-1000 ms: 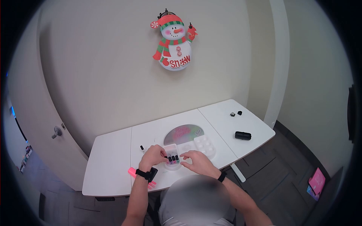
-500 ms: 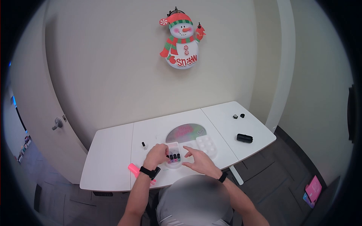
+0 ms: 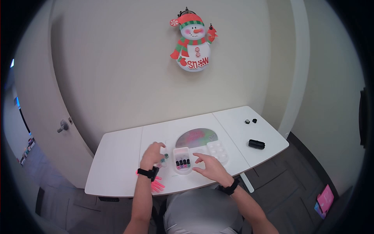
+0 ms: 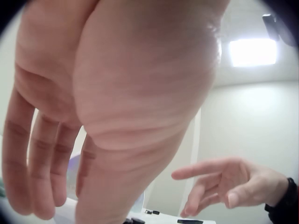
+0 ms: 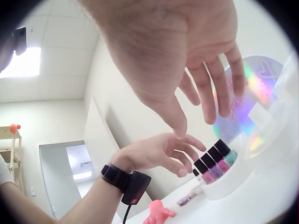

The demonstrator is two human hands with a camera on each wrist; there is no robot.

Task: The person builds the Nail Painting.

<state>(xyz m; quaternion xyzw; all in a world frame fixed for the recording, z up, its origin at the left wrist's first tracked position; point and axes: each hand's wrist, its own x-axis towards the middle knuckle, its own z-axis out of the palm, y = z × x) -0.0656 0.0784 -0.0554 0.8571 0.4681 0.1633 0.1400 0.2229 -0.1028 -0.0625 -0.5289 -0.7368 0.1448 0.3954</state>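
Note:
In the head view my left hand (image 3: pixel 153 153) hovers left of a white organizer (image 3: pixel 180 150), its fingers relaxed and spread over small items on the table. Beside its fingertips sit small teal-topped pieces (image 3: pixel 166 155). Clear tubes with purple glitter (image 5: pixel 187 198) lie below it in the right wrist view. Several nail polish bottles (image 3: pixel 183 163) with black caps stand in a row at the organizer's front; pink, purple and teal show below the caps. My right hand (image 3: pixel 212 168) is held just right of them, thumb and fingers apart, with nothing between.
A pink hand-shaped model (image 3: pixel 157 185) lies near the front edge, partly behind my left wrist. An iridescent half-round panel (image 3: pixel 196 139) stands behind the organizer, with a white tray of round wells (image 3: pixel 217 151) to the right. A black case (image 3: pixel 256 144) lies farther right.
My left hand has moved left from the bottle row to the small items on the table. The black-capped bottle seen there is now hidden. My right hand remains beside the organizer.

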